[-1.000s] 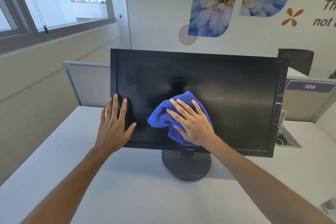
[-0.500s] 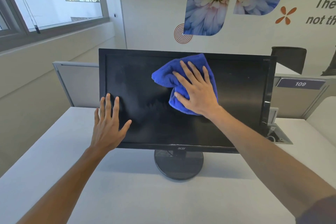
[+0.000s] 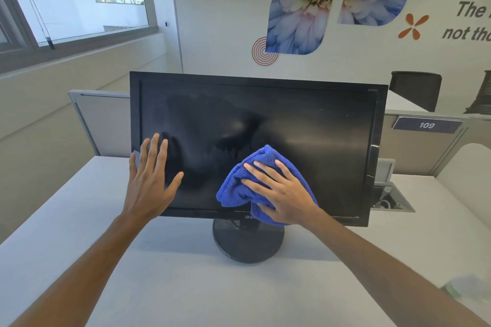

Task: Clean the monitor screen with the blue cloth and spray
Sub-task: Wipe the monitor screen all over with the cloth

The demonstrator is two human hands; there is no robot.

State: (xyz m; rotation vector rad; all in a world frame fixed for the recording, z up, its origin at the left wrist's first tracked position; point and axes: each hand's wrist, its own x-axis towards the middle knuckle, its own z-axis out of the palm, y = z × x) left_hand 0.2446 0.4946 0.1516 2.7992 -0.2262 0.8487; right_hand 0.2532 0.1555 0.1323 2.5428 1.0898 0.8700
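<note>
Two bare forearms enter from lower left & lower right of frame; no sleeves, watch, rings or gloves visible; left hand (image 3: 151, 183) at centre-left, short plain nails; right hand (image 3: 281, 194) at centre, short nails, knuckles & tendons visible; upper arms cut off by frame edge, so clothing can't be told.

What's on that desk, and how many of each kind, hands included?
Monitor: 1
Blue cloth: 1
Hands: 2, the left hand flat on the screen, the right hand pressing the cloth to it
Total: 4
A blurred pale thing at the desk's near right corner cannot be told, so it is not counted.
</note>
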